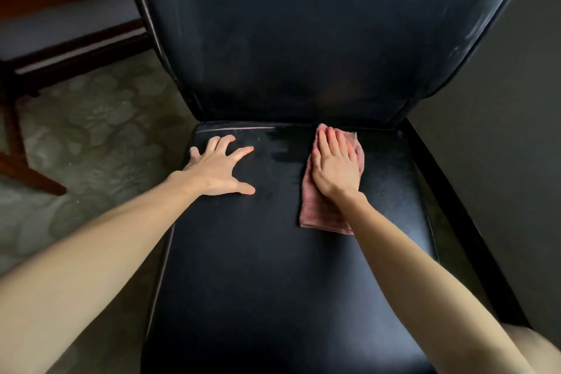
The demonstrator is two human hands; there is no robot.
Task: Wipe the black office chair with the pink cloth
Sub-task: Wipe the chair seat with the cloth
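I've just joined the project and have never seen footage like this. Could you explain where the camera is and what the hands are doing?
There is no machine here: a person is working bare-handed. The one picture comes from a wide-angle camera worn on the head, looking forward and down, so you see roughly what the person sees. In front is a black office chair, its backrest rising behind the seat. The left hand rests on the seat, fingers spread, holding nothing. The right hand lies flat on a pink cloth, pressing it against the seat near the backrest; its fingers are straight, not gripping. Left of the chair are a patterned floor and dark wooden furniture.
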